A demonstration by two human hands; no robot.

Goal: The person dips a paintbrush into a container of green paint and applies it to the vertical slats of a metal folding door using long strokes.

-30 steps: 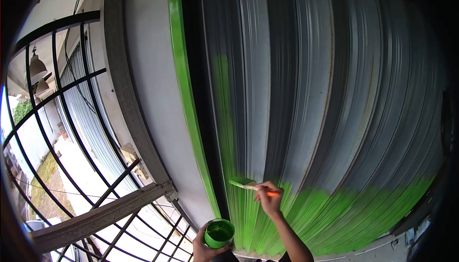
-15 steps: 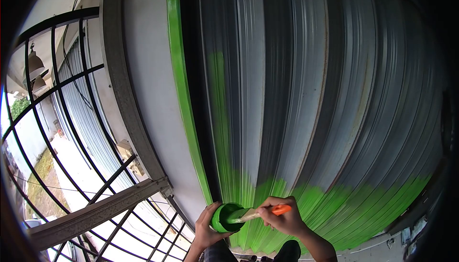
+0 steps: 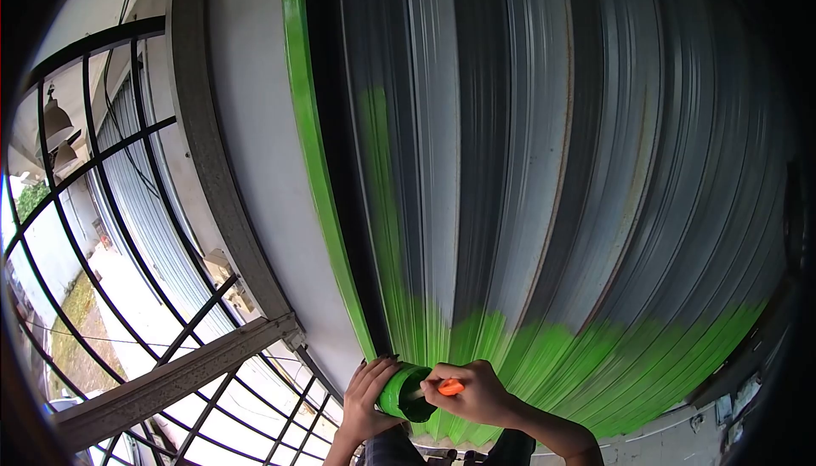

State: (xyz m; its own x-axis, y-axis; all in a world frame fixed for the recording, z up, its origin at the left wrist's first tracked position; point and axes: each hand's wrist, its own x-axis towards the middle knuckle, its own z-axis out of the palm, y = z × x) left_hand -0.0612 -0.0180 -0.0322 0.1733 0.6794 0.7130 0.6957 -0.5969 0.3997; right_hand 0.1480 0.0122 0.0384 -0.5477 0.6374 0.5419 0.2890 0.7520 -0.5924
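Observation:
At the bottom centre, my left hand [image 3: 365, 400] is wrapped round the side of a green paint container [image 3: 405, 393], tilted so its opening faces right. My right hand [image 3: 473, 391] grips a paintbrush [image 3: 450, 387] with an orange handle end; the bristles are down inside the container, mostly hidden by the rim and fingers. Behind them stands a grey corrugated metal shutter [image 3: 535, 143]. Bright green paint [image 3: 561, 364] covers its lower part, and a narrow green stroke [image 3: 378, 151] runs up one ridge near the left.
A green-painted vertical strip [image 3: 308, 126] borders the shutter beside a white wall panel [image 3: 255, 109]. Black window bars [image 3: 102, 156] in a grey frame [image 3: 170, 372] fill the left side. My legs and feet show at the bottom edge.
My right hand has moved left and the brush has gone deeper into the container, which is more tilted. The view has shifted slightly.

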